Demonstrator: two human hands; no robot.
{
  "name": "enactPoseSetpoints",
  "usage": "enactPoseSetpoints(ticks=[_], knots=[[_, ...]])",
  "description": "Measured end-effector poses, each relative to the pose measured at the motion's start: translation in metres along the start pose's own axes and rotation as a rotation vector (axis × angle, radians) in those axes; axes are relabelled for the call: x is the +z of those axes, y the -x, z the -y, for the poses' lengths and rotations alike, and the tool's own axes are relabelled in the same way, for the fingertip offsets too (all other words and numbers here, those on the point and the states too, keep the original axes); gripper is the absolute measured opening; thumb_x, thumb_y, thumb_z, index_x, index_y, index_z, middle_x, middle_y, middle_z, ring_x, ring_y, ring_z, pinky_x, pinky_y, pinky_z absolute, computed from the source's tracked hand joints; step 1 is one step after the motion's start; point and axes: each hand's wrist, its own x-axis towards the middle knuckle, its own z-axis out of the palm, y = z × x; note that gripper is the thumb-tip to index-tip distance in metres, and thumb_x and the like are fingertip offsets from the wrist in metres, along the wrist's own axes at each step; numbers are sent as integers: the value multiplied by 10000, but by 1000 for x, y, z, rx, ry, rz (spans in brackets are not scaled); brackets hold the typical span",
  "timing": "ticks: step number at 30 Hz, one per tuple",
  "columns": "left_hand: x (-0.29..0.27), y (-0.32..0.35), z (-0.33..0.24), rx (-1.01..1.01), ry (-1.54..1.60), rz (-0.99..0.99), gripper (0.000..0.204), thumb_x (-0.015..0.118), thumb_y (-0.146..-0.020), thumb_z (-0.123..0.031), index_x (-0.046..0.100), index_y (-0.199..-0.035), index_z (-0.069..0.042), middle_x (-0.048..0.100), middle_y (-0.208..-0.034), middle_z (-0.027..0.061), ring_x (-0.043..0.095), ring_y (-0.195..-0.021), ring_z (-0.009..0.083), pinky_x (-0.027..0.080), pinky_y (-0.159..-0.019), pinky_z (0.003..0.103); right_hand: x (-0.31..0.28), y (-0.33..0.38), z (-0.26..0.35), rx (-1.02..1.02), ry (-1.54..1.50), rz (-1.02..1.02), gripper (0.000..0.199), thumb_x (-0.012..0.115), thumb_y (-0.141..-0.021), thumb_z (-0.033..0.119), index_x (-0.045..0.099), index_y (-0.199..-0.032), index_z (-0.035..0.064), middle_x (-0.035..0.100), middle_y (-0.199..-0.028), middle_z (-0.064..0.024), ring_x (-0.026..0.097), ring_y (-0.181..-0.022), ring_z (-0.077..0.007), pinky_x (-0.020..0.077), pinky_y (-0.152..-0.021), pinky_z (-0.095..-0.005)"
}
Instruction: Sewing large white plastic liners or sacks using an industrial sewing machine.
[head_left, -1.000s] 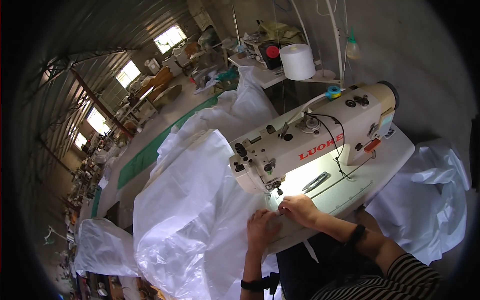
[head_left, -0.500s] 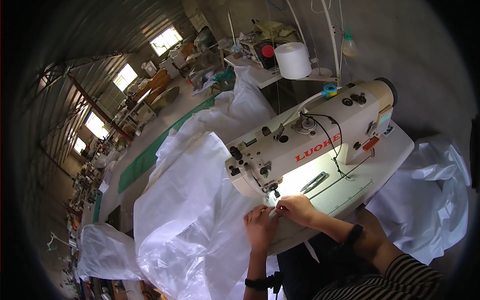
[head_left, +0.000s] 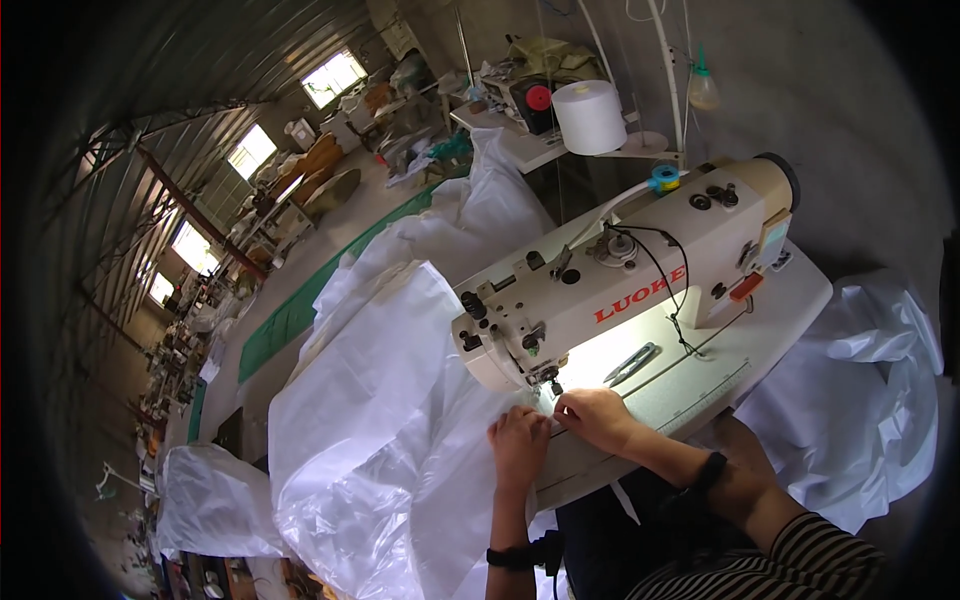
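At the front of a white sewing machine (head_left: 640,262), both my hands are just below its lit needle area. My left hand (head_left: 519,442) has its fingers bent and pressed on the edge of a large white plastic sheet (head_left: 375,400), which spreads off to the left. My right hand (head_left: 598,418) is closed in a pinch close beside the presser foot (head_left: 556,386), at the same edge of the sheet. The fingertips of both hands nearly meet, and the exact bit of material between them is mostly hidden.
Grey thread snips (head_left: 632,365) lie on the machine bed under the arm. A large white thread cone (head_left: 588,118) stands behind. More white sheeting (head_left: 850,400) hangs at the right. A green strip (head_left: 285,325) runs along the long surface at the left.
My left hand has shifted slightly up and left at the sheet's edge, and less of the pale strip shows between my hands. My right hand keeps its pinch beside the presser foot.
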Motion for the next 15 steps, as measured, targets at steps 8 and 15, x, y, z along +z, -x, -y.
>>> enactPoseSetpoints(ticks=[8, 15], knots=[[3, -3, -9, -104, -141, -55, 170, 688, -800, -267, 694, -794, -97, 637, -979, 25, 581, -992, 245, 346, -978, 418, 1, 1, 7, 37, 38, -68, 145, 654, -851, 236, 637, -800, 102, 641, -817, -87, 654, -739, -291, 525, -676, -407], [7, -1, -3, -133, -112, -121, 178, 713, -774, -277, 656, -834, -120, 630, -952, 28, 587, -994, 239, 350, -969, 420, 7, 9, -9, -218, 146, -81, 91, 619, -885, 189, 616, -865, 100, 549, -748, -75, 604, -676, -290, 504, -639, -409]])
